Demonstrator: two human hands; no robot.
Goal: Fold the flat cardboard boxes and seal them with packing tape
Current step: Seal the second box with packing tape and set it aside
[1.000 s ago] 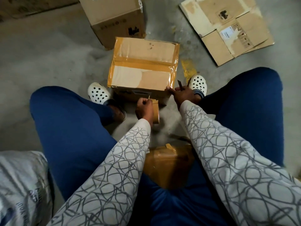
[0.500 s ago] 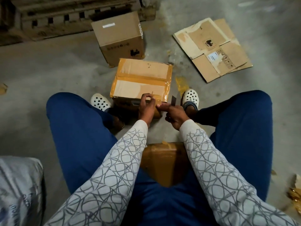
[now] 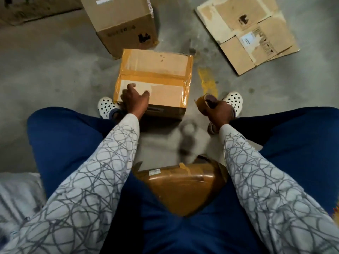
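1. Laid on the top of the taped box [image 3: 156, 77] at its near left corner: the left grip [image 3: 134, 99], fingers spread and relaxed, nothing clasped.
2. Curled round a roll of packing tape [image 3: 204, 104]: the right grip [image 3: 219, 112], just right of the box's near right corner and apart from the box.
3. Under and ahead of the left grip, left of the right grip: the taped box, flaps closed, brown tape across the middle seam and down both side edges.
4. Beyond the left grip, at the taped box's far left corner: a second closed box [image 3: 124, 21]; touching or not, cannot tell.
5. Well beyond the right grip, further right: flat cardboard [image 3: 247, 33] lying on the concrete floor [image 3: 45, 70], a white label on it.
6. Just ahead of the right grip: a yellow mark [image 3: 208, 81] on the floor.
7. Just left of the left grip: one white clog [image 3: 107, 107]; just past the right grip, the other clog [image 3: 235, 100].
8. Nearer the body than both grips, between the blue trouser legs: a brown tape-wrapped parcel [image 3: 180, 182].
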